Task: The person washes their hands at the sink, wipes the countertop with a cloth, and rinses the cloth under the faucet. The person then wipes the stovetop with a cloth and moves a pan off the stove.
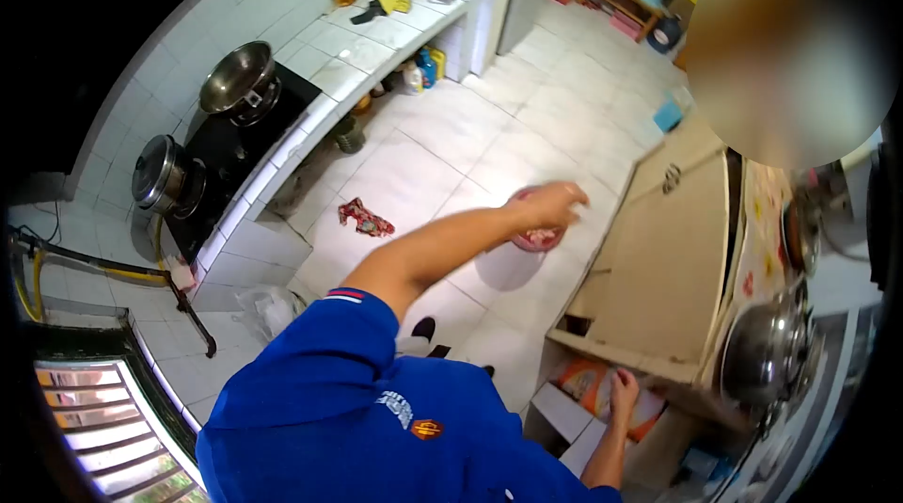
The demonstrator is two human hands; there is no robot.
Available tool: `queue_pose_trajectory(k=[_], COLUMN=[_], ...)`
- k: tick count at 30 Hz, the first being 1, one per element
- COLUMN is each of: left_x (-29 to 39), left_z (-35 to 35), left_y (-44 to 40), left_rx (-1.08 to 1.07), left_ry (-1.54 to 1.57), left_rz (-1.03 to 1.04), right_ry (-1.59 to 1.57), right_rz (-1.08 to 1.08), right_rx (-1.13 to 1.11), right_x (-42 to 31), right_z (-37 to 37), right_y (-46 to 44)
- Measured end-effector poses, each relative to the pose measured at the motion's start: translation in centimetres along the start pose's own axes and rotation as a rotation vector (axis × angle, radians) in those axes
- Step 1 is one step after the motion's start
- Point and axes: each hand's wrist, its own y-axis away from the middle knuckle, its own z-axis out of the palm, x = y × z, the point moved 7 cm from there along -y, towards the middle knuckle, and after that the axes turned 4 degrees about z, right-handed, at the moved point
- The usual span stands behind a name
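My left hand (557, 208) reaches out over a round bin (541, 239) with a reddish rim standing on the floor. Its fingers are bent and spread a little, with nothing visible between them. Pale pinkish contents show in the bin below it. At lower right, my right hand (623, 394) is held low beside an orange-and-white box (583, 381) in the open lower part of the cabinet. The fingers there look curled in, and what they hold, if anything, is hidden.
A tan cabinet (658, 249) stands on the right, with a steel pot (762, 352) on top. A red patterned cloth (365, 218) lies on the floor. On the left, a wok (237, 79) and a lidded pot (160, 174) sit on the stove. A plastic bag (268, 310) lies near the counter.
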Motion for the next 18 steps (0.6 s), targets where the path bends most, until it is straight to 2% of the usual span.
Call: queue_pose_trajectory(k=[1,2,4,6,7,8,9,10,12,13,14,15,16,18], left_x=[-3.4,-7.0,-12.2,-16.5,-17.9,-21.6,-20.4,-24.0,-28.1,-29.5,-31.9,-36.9,-40.3,-43.7], left_z=[-5.1,-9.9,-19.2,-28.0,-31.7,-34.5,-38.4,-40.7,-45.2,-47.3,-48.1,-47.6,-47.6,-48.5], left_y=[0.8,1.5,4.1,6.9,8.6,10.1,10.7,12.7,15.3,16.5,18.3,23.2,25.2,26.2], left_rx=[0.123,0.177,0.322,0.5,0.564,0.586,0.571,0.713,0.739,0.736,0.745,0.714,0.707,0.763], left_ry=[-0.097,-0.123,-0.237,-0.347,-0.341,-0.409,-0.322,-0.505,-0.505,-0.59,-0.62,-0.55,-0.586,-0.551], left_rz=[0.019,-0.128,-0.286,-0.373,-0.507,-0.518,-0.721,-0.633,-0.739,-0.818,-0.837,-1.082,-1.158,-1.259], right_ry=[-0.023,-0.051,-0.134,-0.146,-0.157,-0.109,-0.163,-0.148,-0.073,-0.156,-0.166,-0.119,-0.063,0.052], right_rz=[-0.033,-0.058,-0.053,-0.21,-0.256,-0.275,-0.273,-0.386,-0.513,-0.524,-0.538,-0.625,-0.548,-0.574], right_rx=[-0.078,-0.164,-0.298,-0.388,-0.441,-0.485,-0.559,-0.575,-0.651,-0.748,-0.812,-0.853,-0.939,-0.957], right_x=[-3.8,-7.5,-15.7,-26.8,-31.5,-36.1,-42.5,-46.3,-55.3,-59.2,-60.5,-63.2,-64.7,-69.1], right_z=[3.4,6.8,13.7,20.4,23.9,27.5,30.7,34.5,42.0,46.0,51.4,59.0,63.1,69.4], right_y=[-3.0,-5.9,-10.6,-13.7,-15.0,-16.5,-16.5,-18.3,-20.2,-20.7,-23.0,-23.7,-24.4,-25.9])
